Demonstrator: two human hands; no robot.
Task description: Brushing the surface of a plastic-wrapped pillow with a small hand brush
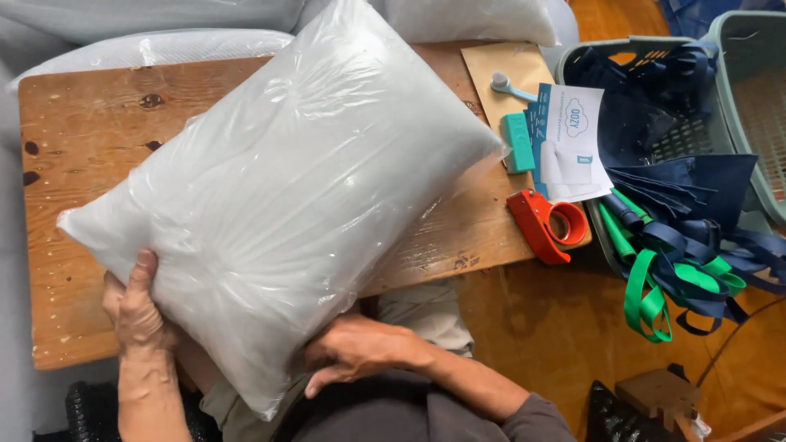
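Note:
A white pillow sealed in a clear plastic bag [282, 196] lies slanted across a wooden table [78, 139], its near corner hanging over the table's front edge. My left hand [135, 307] grips the pillow's lower left edge, thumb up on the plastic. My right hand [356, 348] presses against the pillow's lower right edge, fingers curled under it.
A red tape dispenser [544, 223], a teal block [517, 142], a small brush [509, 85] and paper cards [573, 143] lie at the table's right end. Grey-green baskets [741, 78] hold dark blue bags with green straps [663, 282]. More bagged pillows [155, 47] lie behind the table.

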